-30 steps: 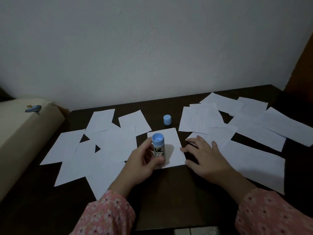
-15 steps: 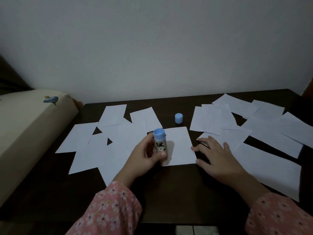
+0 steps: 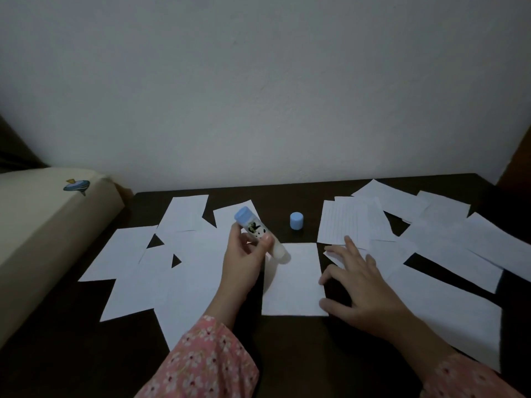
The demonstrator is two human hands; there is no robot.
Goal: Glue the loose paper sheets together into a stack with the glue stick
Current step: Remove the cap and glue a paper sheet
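Left hand (image 3: 244, 254) fingers clamped on the glue stick (image 3: 260, 234), tilted, long axis running far-left to near-right, glue end down at the centre sheet's (image 3: 293, 282) far-left corner. Right hand (image 3: 356, 285) flat, fingers spread, pinning that sheet's right edge. Cap (image 3: 296, 221) stands beyond on the worktop (image 3: 287, 354).

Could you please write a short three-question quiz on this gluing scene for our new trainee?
1. True or false: the blue cap is on the glue stick.
2. Which hand holds the glue stick: A left, B right?
3. What does the right hand rest against?

Key: 1. False; it stands apart on the table. 2. A, the left hand. 3. The right edge of the centre sheet.
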